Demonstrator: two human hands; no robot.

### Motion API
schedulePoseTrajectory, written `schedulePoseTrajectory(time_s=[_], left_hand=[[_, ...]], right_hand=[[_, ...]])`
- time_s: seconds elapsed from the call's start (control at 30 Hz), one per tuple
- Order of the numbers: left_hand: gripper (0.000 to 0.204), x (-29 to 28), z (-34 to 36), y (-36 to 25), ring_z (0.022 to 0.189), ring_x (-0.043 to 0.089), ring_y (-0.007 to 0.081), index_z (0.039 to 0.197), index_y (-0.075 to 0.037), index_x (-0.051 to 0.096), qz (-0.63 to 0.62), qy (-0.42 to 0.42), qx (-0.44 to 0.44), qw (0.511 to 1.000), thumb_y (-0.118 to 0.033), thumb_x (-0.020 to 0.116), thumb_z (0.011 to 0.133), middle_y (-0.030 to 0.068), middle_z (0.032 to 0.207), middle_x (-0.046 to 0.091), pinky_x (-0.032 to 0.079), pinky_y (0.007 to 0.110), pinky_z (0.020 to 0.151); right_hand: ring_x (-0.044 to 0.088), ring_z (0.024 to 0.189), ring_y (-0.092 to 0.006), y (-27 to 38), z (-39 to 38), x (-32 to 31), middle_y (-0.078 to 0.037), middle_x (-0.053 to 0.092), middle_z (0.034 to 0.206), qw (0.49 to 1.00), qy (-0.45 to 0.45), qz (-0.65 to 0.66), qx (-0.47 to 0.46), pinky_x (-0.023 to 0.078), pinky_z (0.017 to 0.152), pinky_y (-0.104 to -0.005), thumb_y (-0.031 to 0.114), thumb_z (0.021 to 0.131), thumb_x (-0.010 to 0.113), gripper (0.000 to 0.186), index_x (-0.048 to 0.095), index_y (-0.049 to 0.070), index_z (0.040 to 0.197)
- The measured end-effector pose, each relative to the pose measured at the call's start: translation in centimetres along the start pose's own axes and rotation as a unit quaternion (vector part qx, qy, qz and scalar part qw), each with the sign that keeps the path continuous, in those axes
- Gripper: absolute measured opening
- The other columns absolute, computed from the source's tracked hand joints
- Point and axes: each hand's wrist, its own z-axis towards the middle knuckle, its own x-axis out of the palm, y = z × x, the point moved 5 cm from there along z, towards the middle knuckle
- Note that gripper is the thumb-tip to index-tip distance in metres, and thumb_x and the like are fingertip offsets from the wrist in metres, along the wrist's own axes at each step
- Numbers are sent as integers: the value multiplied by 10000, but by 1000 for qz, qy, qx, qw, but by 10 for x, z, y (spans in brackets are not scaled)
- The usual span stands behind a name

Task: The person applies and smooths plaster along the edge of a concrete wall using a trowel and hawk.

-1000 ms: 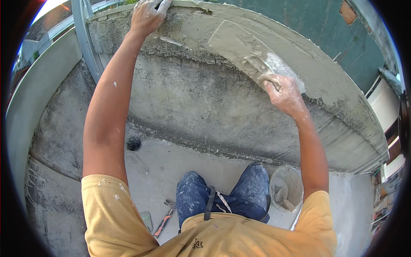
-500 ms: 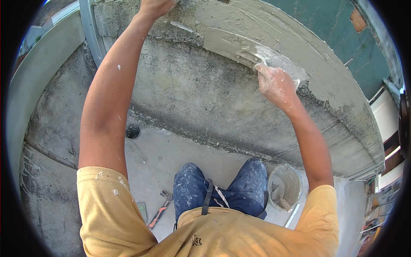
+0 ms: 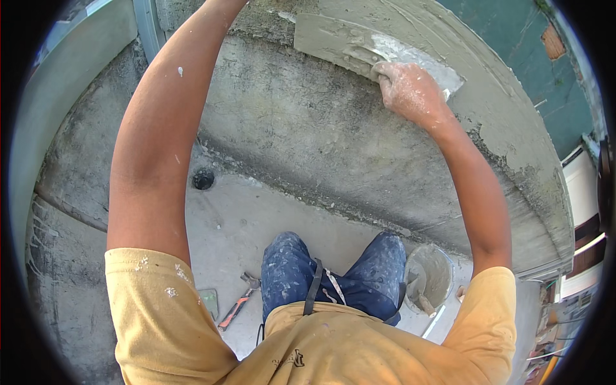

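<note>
My left forearm reaches up to the wall's top edge, where my left hand (image 3: 232, 5) is mostly cut off by the frame, its fingers out of sight. My right hand (image 3: 410, 90) grips the handle of a wide steel trowel (image 3: 330, 38), smeared with grey plaster and lying flat against the freshly coated band of wet plaster (image 3: 487, 96) along the upper wall. Below that band the concrete wall (image 3: 282, 115) is rough and stained.
On the floor (image 3: 224, 224) by my knees are a hammer (image 3: 236, 307), a green flat piece (image 3: 208, 298) and a bucket (image 3: 436, 269) with a tool inside. A dark drain hole (image 3: 203, 179) is at the wall's foot. A pale side wall (image 3: 58, 90) rises left.
My right hand and the trowel have moved up and slightly left along the wall. The view has shifted, so my left hand has mostly slipped past the top edge.
</note>
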Motion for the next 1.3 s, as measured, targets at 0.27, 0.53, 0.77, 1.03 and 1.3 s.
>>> schedulePoseTrajectory(time_s=[0.27,0.53,0.77,1.03,1.3], left_hand=[[680,-14,15,11,1141,590,318,1134,3,679,37,96,-103,989,-560,332,977,252,1140,651,400,366,1005],[576,-9,15,45,1173,551,313,1253,-47,601,40,98,-61,993,-500,356,997,206,1224,610,387,391,1013],[646,-2,26,74,1355,405,337,1440,-81,428,101,130,-91,982,-535,274,1007,210,1421,471,278,389,1131],[606,2,20,66,1340,417,357,1452,-132,421,133,114,-5,985,-522,284,1008,209,1408,485,285,395,1124],[486,2,25,83,1319,440,367,1481,-59,332,192,139,-59,970,-282,282,1051,223,1403,484,316,388,1110]], right_hand=[[572,465,-124,3,-23,-60,-119,676,695,955,-142,193,175,473,405,-273,59,929,499,190,681,66,985],[651,728,-423,16,-20,32,-236,659,741,885,-229,317,253,510,677,-513,113,893,525,175,656,67,1000],[623,653,-123,-122,-188,-16,-87,671,827,859,-370,144,323,533,494,-228,33,870,570,164,677,137,937],[667,774,-246,-116,-191,-60,-124,708,887,965,-48,184,179,523,726,-404,96,838,544,201,694,51,964],[614,534,-209,-142,-144,-103,-141,695,821,980,-105,37,165,510,530,-322,73,874,516,203,690,56,978]])
